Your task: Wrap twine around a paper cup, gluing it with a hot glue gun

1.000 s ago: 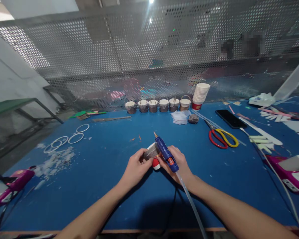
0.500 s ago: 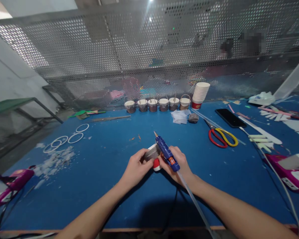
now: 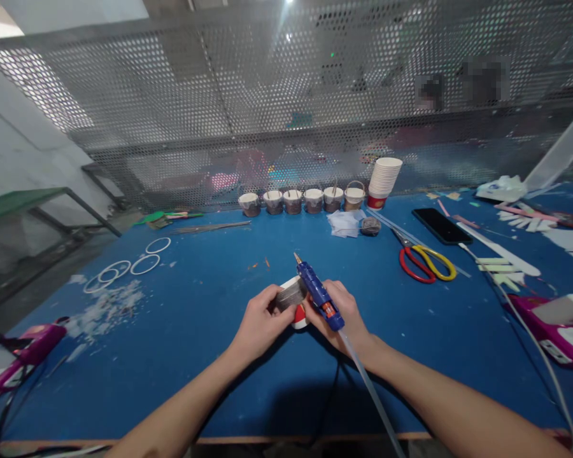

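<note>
My left hand [image 3: 263, 319] is closed around a paper cup [image 3: 300, 316] lying on its side over the table. Grey yarn [image 3: 292, 292] is wound in a band round part of the cup, while its red printed part and white rim stay bare. A blue hot glue gun [image 3: 314, 284] sits in my right hand [image 3: 347, 317], its nozzle pointing up and away from me. A clear glue stick [image 3: 370, 381] trails from its back end. The fingers of my right hand also reach the cup's right side; their tips are partly hidden behind the gun.
Several yarn-wrapped cups [image 3: 293, 202] line the back beside a stack of paper cups [image 3: 384, 184]. A grey yarn ball [image 3: 370, 226], scissors [image 3: 427, 264] and a phone [image 3: 442, 226] lie to the right. White rings [image 3: 144, 264] and scraps [image 3: 107, 310] are on the left.
The cup has turned very slightly between my hands, and the glue gun has shifted a touch with it. Everything else stays where it was.
</note>
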`<action>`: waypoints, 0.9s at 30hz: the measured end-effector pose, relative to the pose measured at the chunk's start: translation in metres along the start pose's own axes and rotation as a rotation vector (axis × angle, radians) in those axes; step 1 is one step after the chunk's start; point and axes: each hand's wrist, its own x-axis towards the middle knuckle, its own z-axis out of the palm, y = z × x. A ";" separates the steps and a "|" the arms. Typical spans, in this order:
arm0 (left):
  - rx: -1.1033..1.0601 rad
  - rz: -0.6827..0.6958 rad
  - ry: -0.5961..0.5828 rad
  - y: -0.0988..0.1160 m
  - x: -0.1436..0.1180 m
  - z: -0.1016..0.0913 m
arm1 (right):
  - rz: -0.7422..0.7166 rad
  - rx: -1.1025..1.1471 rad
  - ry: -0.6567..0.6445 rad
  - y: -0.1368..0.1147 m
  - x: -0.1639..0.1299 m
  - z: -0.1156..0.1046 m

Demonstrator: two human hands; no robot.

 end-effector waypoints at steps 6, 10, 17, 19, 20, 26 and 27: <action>-0.050 -0.011 0.038 0.001 0.001 -0.001 | 0.020 -0.011 0.002 -0.001 0.002 0.000; -0.055 0.012 0.085 0.002 0.003 -0.008 | 0.150 0.071 0.020 -0.003 0.003 -0.002; -0.045 -0.005 0.147 0.001 0.006 -0.017 | 0.300 0.259 0.011 -0.003 0.004 -0.003; -0.051 0.000 0.136 -0.001 0.007 -0.015 | 0.277 0.253 -0.008 -0.001 0.005 -0.002; -0.055 0.004 0.132 -0.002 0.007 -0.014 | 0.269 0.240 -0.018 -0.001 0.005 -0.001; -0.059 -0.004 0.133 -0.005 0.008 -0.009 | 0.280 0.213 -0.030 0.001 0.007 0.002; -0.061 -0.005 0.137 -0.005 0.008 -0.008 | 0.281 0.219 -0.032 0.001 0.006 0.002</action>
